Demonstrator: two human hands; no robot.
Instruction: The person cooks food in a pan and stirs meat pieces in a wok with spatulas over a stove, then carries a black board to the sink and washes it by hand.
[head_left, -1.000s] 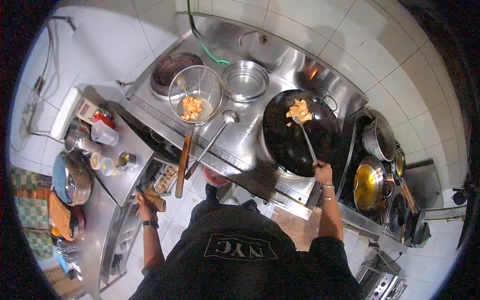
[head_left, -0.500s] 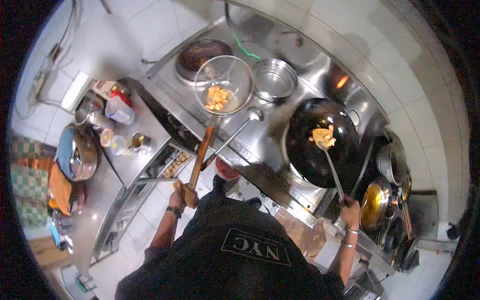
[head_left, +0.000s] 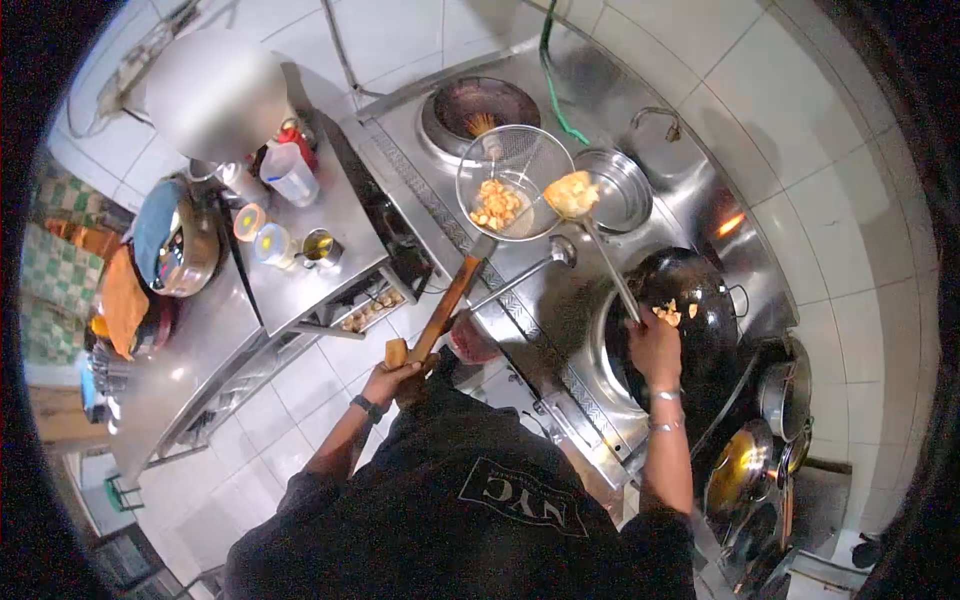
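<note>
My left hand [head_left: 392, 382] is closed around the wooden handle of a round wire strainer [head_left: 543, 150], with golden fried pieces [head_left: 494, 204] lying in its mesh. In my right hand [head_left: 655, 350] is the long handle of a ladle [head_left: 606, 258]. Its bowl is heaped with more fried pieces [head_left: 571, 193] and hangs at the strainer's right rim. Below and beside my right hand sits a black wok [head_left: 690, 272], where a few pieces [head_left: 668, 314] remain in view. My right hand and forearm hide part of the wok.
Another ladle [head_left: 563, 252] lies across the steel stove top near the strainer. Behind are a steel pan [head_left: 630, 195] and a dark wok [head_left: 487, 100] holding a brush. Jars and a plastic jug [head_left: 290, 175] stand on the left counter. Pans, one with yellow oil [head_left: 738, 470], are at right.
My right hand has lifted the loaded ladle out of the wok and carried it up and left to the strainer. Fewer pieces show in the wok. My view has shifted too.
</note>
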